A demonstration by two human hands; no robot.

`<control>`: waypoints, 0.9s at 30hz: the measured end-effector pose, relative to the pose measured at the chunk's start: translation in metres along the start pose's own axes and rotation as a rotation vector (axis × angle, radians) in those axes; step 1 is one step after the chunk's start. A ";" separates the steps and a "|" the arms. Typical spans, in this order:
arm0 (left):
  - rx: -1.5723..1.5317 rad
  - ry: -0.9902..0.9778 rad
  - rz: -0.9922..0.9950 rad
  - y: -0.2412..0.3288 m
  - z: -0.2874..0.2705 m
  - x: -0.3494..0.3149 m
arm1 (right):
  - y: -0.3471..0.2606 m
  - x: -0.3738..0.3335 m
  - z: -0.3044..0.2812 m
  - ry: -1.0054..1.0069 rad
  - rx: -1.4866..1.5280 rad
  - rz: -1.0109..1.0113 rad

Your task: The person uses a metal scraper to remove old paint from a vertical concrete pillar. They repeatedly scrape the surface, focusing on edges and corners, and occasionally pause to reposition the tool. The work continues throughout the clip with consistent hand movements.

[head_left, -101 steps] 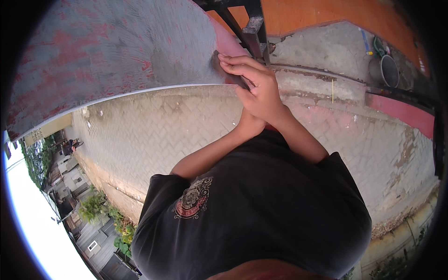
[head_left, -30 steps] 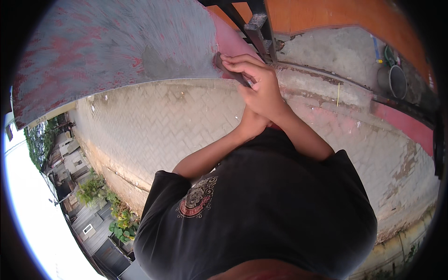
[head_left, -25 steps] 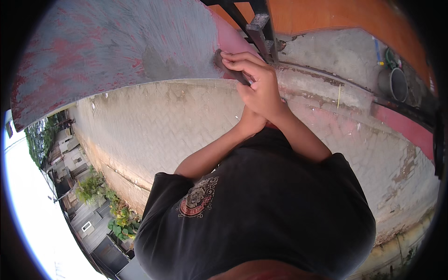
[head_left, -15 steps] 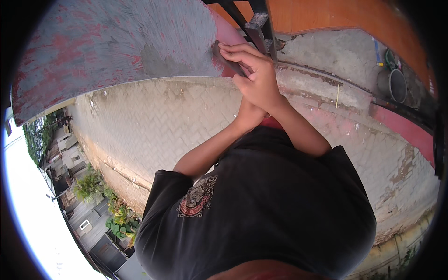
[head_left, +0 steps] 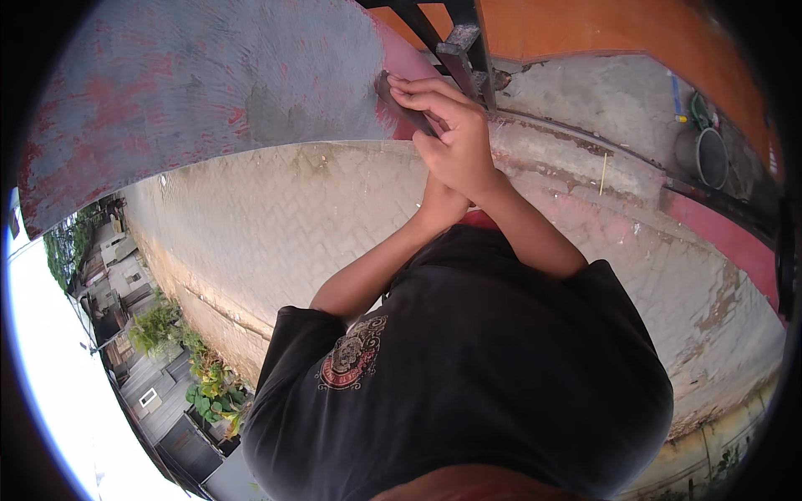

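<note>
My right hand (head_left: pixel 458 129) is closed on a dark, flat, blade-like tool (head_left: pixel 407 107) and holds it against the wall (head_left: pixel 309 71). Grey coating streaked over red and pink paint covers this wall. The tool lies where the grey meets a bare pink strip (head_left: pixel 409 54); a wetter-looking darker grey patch (head_left: pixel 280 117) is to its left. Below the right wrist is my left hand (head_left: pixel 444 203), close to my body. Its fingers are hidden behind the right forearm, so what it holds, if anything, does not show. A bit of red (head_left: pixel 479 220) shows beside it, too little to name.
Dark metal bars (head_left: pixel 464 54) rise just right of the tool. Paved ground (head_left: pixel 292 200) lies below the wall. Off to the right are a grey bucket (head_left: pixel 712 157) and a low pink wall edge (head_left: pixel 727 230); an orange surface (head_left: pixel 585 29) stands beyond.
My right hand and the tool have shifted very slightly left along the wall. The view has tilted a little. Both hands keep the same pose.
</note>
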State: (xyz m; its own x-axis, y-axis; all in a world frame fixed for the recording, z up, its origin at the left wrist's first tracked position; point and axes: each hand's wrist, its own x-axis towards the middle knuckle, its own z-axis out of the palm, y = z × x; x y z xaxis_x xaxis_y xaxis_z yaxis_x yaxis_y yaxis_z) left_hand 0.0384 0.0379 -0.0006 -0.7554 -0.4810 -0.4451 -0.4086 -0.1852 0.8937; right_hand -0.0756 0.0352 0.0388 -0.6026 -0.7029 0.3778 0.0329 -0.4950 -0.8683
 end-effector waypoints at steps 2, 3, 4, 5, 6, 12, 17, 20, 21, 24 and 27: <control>0.075 0.021 0.229 0.001 0.002 0.000 | 0.000 0.001 -0.002 -0.044 0.015 -0.017; 0.072 0.090 0.308 0.001 0.003 0.000 | 0.000 0.002 -0.002 -0.066 0.009 0.003; 0.108 0.097 0.352 0.000 0.002 0.002 | 0.001 0.003 -0.003 -0.099 0.001 -0.011; 0.156 0.086 0.381 0.000 0.002 0.004 | 0.001 0.004 -0.004 -0.107 0.013 -0.082; 0.077 0.054 0.265 -0.001 0.001 0.006 | 0.002 0.005 -0.005 -0.105 -0.005 -0.023; 0.042 0.184 0.405 -0.001 0.006 0.013 | 0.004 0.008 -0.004 -0.055 -0.073 -0.046; -0.167 0.084 0.114 0.003 0.008 0.010 | 0.003 0.007 -0.003 -0.019 -0.009 0.061; -0.034 0.170 0.361 0.006 0.008 0.010 | 0.003 0.007 -0.001 -0.054 0.011 0.010; 0.037 0.159 0.474 0.007 0.007 0.011 | 0.004 0.008 0.001 -0.059 0.041 -0.081; -0.166 0.082 0.044 0.008 0.004 0.011 | 0.006 0.009 0.002 0.023 0.004 0.070; -0.157 0.010 0.199 0.010 0.002 0.010 | 0.006 0.010 0.000 -0.056 -0.031 -0.070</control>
State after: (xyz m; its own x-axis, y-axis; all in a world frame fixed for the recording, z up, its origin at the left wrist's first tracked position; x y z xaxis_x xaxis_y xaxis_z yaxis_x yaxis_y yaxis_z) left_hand 0.0258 0.0327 0.0040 -0.8077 -0.5292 -0.2599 -0.1676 -0.2165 0.9618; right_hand -0.0812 0.0248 0.0370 -0.5573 -0.6951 0.4541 -0.0329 -0.5280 -0.8486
